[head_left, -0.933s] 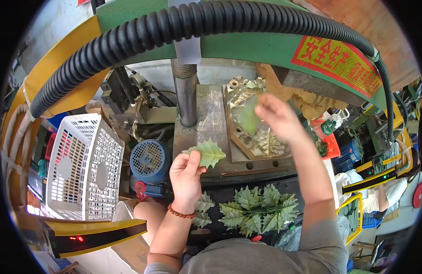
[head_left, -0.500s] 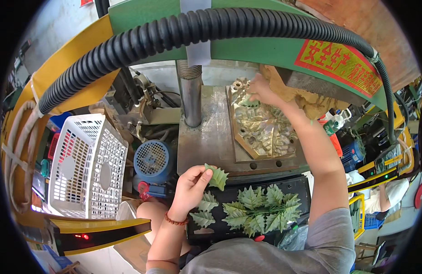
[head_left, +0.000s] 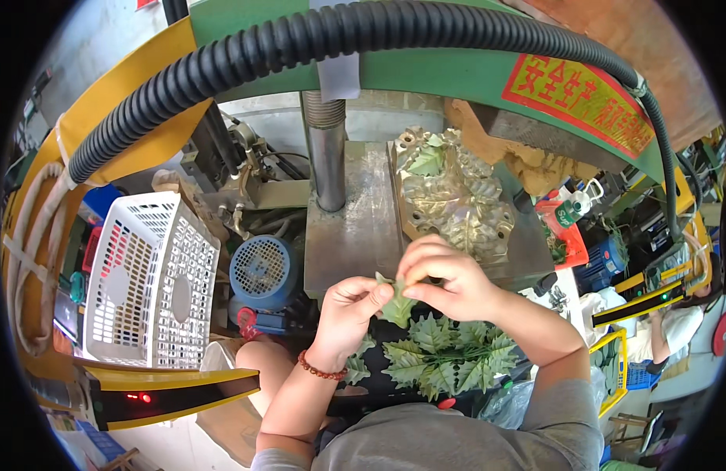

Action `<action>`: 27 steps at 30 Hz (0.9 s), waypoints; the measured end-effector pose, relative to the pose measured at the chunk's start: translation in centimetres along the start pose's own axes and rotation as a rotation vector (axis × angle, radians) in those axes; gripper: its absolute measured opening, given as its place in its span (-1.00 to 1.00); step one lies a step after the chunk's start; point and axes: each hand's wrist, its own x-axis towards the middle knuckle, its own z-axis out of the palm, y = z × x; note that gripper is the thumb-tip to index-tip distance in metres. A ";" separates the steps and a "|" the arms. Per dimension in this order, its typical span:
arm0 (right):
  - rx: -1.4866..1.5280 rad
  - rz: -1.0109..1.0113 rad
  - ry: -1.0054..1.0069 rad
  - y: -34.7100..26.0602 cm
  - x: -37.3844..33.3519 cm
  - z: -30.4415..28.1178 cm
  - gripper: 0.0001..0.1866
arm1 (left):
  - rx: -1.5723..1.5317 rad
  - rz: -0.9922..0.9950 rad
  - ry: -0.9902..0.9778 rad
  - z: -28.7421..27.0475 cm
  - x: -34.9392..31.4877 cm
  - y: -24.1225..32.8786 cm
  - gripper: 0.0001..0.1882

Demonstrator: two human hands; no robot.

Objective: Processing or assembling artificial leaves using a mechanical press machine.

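My left hand (head_left: 349, 315), with a beaded bracelet at the wrist, pinches a green artificial leaf (head_left: 397, 308) with toothed edges. The thumb and fingers of my right hand (head_left: 448, 276) close on the upper end of the same leaf, close beside my left fingertips. Beyond my hands lies a brass-coloured mold (head_left: 461, 208) with leaf-shaped relief. Another green leaf rests on the mold's far left part. Below my hands a spray of green artificial leaves (head_left: 437, 357) lies on a black surface, and loose leaves (head_left: 355, 367) show partly behind my left wrist.
The mold sits on a steel press plate (head_left: 351, 247) beside a metal column (head_left: 328, 157). A black corrugated hose (head_left: 300, 51) arches overhead. White plastic basket (head_left: 182, 290) and blue motor (head_left: 261, 271) stand left. Yellow-black bars (head_left: 175, 400) flank me. A red bin (head_left: 571, 239) is at right.
My right hand has come back from the mold to the leaf in my left hand, leaving a leaf lying on the mold. My left hand has shifted slightly right.
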 end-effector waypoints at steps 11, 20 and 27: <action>-0.501 0.206 -0.142 5.8 3.0 -8.6 -0.89 | 0.167 0.111 0.136 -0.1 -0.1 0.2 -0.90; -0.523 0.325 -0.046 6.4 3.5 -6.1 -0.94 | 0.435 0.144 0.048 -1.1 -1.1 0.8 -0.88; -0.548 0.370 0.029 6.2 2.4 -7.2 -0.91 | 0.461 0.070 -0.057 -1.3 -0.3 -0.7 -0.90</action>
